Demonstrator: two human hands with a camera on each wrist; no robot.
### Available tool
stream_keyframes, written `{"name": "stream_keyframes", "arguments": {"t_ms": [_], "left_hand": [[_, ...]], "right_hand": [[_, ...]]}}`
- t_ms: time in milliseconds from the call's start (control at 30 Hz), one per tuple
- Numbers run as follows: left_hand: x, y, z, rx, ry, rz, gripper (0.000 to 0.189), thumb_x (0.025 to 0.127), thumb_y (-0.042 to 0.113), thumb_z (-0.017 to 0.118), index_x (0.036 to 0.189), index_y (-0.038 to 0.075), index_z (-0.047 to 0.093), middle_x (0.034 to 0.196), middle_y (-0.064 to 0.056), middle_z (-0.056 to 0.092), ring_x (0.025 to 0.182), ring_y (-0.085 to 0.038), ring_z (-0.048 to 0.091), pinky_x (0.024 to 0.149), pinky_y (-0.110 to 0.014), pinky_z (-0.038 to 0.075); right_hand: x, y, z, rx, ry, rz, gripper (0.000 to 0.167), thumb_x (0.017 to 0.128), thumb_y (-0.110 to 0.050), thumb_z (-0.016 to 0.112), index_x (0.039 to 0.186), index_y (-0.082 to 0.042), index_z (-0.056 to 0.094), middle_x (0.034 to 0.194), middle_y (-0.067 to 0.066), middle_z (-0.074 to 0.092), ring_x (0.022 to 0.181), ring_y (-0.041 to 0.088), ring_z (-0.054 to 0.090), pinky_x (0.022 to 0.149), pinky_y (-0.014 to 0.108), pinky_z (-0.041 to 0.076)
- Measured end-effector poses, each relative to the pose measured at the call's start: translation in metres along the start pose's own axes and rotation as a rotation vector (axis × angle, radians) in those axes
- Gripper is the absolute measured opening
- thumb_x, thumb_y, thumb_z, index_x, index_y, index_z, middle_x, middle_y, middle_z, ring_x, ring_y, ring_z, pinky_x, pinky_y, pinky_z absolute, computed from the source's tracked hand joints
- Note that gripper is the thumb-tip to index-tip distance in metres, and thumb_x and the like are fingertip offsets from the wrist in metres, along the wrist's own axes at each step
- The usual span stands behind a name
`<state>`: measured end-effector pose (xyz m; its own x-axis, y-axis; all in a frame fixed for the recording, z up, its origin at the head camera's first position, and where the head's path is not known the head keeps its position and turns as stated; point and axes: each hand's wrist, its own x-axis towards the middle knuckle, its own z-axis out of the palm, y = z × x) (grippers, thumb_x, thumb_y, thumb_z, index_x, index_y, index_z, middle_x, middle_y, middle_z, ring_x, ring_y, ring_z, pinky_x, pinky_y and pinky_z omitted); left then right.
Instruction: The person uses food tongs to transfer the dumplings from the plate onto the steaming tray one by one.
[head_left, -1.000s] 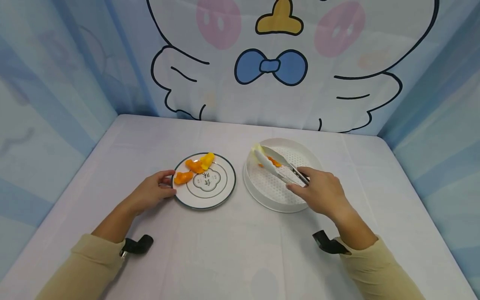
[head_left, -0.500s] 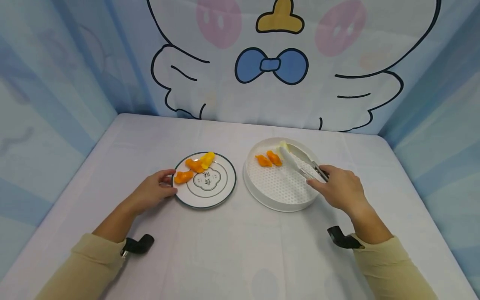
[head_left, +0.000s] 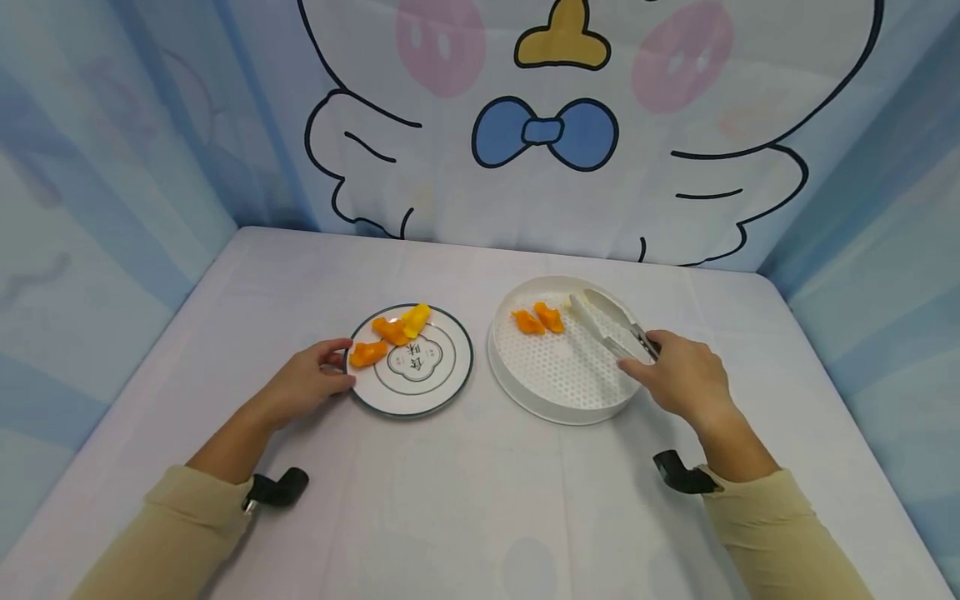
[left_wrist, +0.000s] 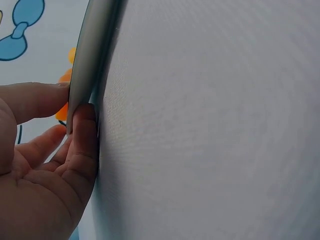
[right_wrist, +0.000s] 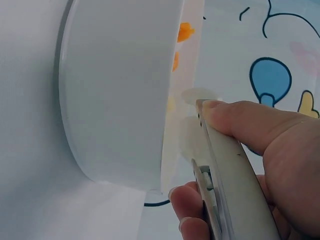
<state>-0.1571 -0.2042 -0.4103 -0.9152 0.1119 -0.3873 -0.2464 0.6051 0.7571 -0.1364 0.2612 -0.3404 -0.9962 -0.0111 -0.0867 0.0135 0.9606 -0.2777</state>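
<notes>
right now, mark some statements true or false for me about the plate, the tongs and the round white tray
1. The left hand holds the plate by its edge. True.
2. The right hand holds the tongs. True.
3. The tips of the tongs are over the plate. False: they are over the round white tray.
4. Two orange pieces lie in the round white tray. True.
5. Every piece on the plate is orange. False: a yellow piece lies there too.
6. The plate sits inside the round white tray. False: they stand apart on the table.
</notes>
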Motion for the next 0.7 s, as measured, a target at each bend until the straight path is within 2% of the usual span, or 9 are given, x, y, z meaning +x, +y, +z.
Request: {"name": "stream_keyframes", "arguments": {"t_ms": [200, 367, 467, 700], "left_hand": [[0.001, 0.0, 0.0, 0.003, -0.002, -0.005, 0.068, 0.097, 0.016, 0.063, 0.155, 0.005, 0.031, 0.138, -0.023, 0.044, 0.115, -0.035, 0.051, 0.1, -0.046, 0.047], [0.001, -0.001, 0.0, -0.002, -0.001, -0.005, 0.068, 0.097, 0.016, 0.063, 0.155, 0.005, 0.03, 0.138, -0.023, 0.044, 0.117, -0.036, 0.05, 0.101, -0.047, 0.046], [0.001, -0.002, 0.0, -0.005, 0.0, -0.006, 0.068, 0.097, 0.016, 0.063, 0.156, 0.005, 0.03, 0.138, -0.023, 0.044, 0.117, -0.036, 0.05, 0.102, -0.047, 0.045], [-0.001, 0.0, -0.001, -0.013, 0.001, 0.007, 0.071, 0.097, 0.016, 0.062, 0.157, 0.003, 0.026, 0.139, -0.024, 0.043, 0.12, -0.037, 0.049, 0.103, -0.049, 0.044]], "right_hand": [[-0.005, -0.013, 0.001, 0.008, 0.009, -0.041, 0.069, 0.092, -0.044, 0.067, 0.138, 0.005, 0.053, 0.126, 0.03, 0.06, 0.102, 0.045, 0.059, 0.077, 0.054, 0.048], [-0.008, -0.034, 0.005, 0.006, 0.031, -0.128, 0.065, 0.09, -0.041, 0.071, 0.135, 0.004, 0.057, 0.113, 0.024, 0.068, 0.088, 0.035, 0.062, 0.069, 0.048, 0.048], [-0.01, -0.048, 0.01, 0.009, 0.037, -0.187, 0.063, 0.089, -0.04, 0.072, 0.133, 0.003, 0.06, 0.111, 0.021, 0.07, 0.088, 0.034, 0.064, 0.071, 0.049, 0.049], [-0.008, -0.078, 0.025, 0.002, -0.01, -0.293, 0.06, 0.087, -0.04, 0.074, 0.131, -0.001, 0.063, 0.109, 0.013, 0.071, 0.08, 0.024, 0.06, 0.067, 0.041, 0.047]]}}
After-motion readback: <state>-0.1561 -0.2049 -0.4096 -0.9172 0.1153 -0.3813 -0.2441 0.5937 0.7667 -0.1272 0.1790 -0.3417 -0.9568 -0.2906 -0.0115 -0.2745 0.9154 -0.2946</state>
